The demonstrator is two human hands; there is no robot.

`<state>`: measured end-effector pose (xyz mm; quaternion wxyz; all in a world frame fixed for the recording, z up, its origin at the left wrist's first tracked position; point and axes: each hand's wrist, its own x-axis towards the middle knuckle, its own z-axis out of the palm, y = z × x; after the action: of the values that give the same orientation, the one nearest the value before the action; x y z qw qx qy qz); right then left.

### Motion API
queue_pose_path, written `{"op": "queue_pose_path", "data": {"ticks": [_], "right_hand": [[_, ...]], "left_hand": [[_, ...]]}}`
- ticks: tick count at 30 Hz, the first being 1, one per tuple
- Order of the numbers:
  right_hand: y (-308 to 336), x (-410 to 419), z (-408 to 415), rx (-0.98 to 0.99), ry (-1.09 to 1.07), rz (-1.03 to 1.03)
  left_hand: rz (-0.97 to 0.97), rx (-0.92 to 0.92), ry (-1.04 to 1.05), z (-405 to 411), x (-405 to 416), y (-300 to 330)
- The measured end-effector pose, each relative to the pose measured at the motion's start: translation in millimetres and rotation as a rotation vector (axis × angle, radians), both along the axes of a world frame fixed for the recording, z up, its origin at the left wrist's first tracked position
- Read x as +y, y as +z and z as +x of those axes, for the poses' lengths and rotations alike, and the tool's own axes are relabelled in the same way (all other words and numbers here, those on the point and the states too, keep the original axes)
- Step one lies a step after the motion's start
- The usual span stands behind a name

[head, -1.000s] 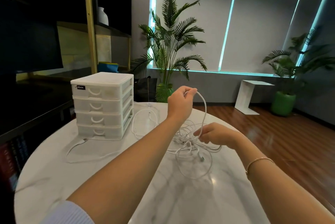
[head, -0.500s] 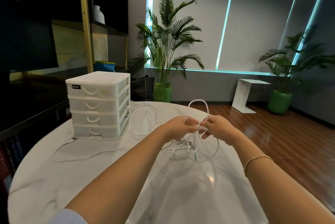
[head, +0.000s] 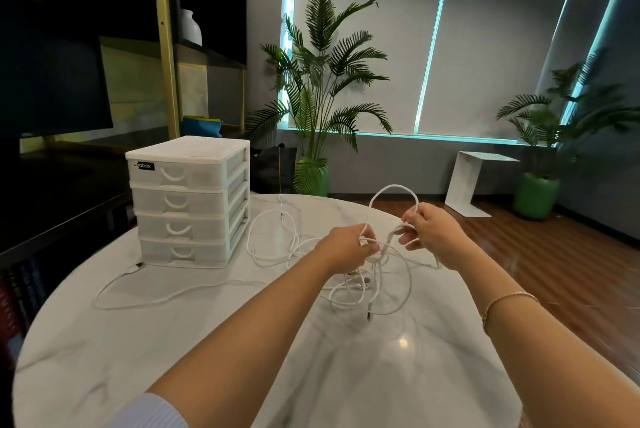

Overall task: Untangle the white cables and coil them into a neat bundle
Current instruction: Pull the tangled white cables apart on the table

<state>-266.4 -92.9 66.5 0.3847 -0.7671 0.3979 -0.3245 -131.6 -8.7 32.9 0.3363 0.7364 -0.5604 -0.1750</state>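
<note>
- Your left hand (head: 349,247) has its fingers curled round several strands of the white cables (head: 372,275), just above the bench (head: 242,358). Your right hand (head: 427,237) pinches one strand between thumb and fingers, and a loop (head: 393,190) arches between the two hands.
- Most of the tangle hangs below your hands and pools on the bench, with a connector end (head: 369,314) dangling at its lowest point. More cable trails left in wide curves toward the drawer organizer (head: 190,201).
- Pull your hands apart now and you will likely cinch the crossings under your left hand into a tight knot. I judge that the main risk, because the strands are already bunched there.
- A plug (head: 138,265) lies right at the organizer's front corner. Whether it is caught under the unit I cannot tell. If you haul the trailing cable, it may snag there, and the light-looking plastic unit might shift.
- The dangling connector could swing through a loop as you lift, adding a fresh crossing.
- If you begin coiling before the strands are separated, you would probably wrap the tangle into the bundle, and the coil would not come out neat.
- The far loops (head: 273,237) lie loose near the bench's back edge, so a quick tug could drag them over one another.
</note>
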Motion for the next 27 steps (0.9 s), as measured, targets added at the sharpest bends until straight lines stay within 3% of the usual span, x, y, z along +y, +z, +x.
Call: {"op": "queue_pose_path", "data": {"ticks": [4, 9, 11, 14, 16, 19, 27], "right_hand": [[7.5, -3.7, -2.8, -0.079, -0.008, -0.005], [16.2, -5.8, -11.2, -0.168, -0.005, 0.022], [17.6, -2.7, -12.0, -0.148, 0.053, 0.048], [16.0, -1.3, -12.4, -0.080, 0.111, 0.061], [14.0, -1.7, -12.9, -0.070, 0.118, 0.067], [11.3, -0.4, -12.5, -0.094, 0.118, 0.087], [11.4, -0.9, -11.2, -0.007, 0.008, 0.130]], "left_hand": [[0.012, -0.251, 0.138, 7.3, -3.7, 0.6], [0.135, -0.397, 0.266, 16.3, -4.2, -3.8], [0.154, -0.341, 0.261, 18.0, -5.5, -0.9], [-0.013, -0.217, 0.200, 11.9, -5.3, 13.8], [-0.126, -0.090, 0.081, 3.4, -5.1, 24.7], [-0.143, 0.076, -0.135, -8.8, -3.3, 30.6], [-0.225, 0.125, -0.054, -16.4, -7.9, 25.7]]}}
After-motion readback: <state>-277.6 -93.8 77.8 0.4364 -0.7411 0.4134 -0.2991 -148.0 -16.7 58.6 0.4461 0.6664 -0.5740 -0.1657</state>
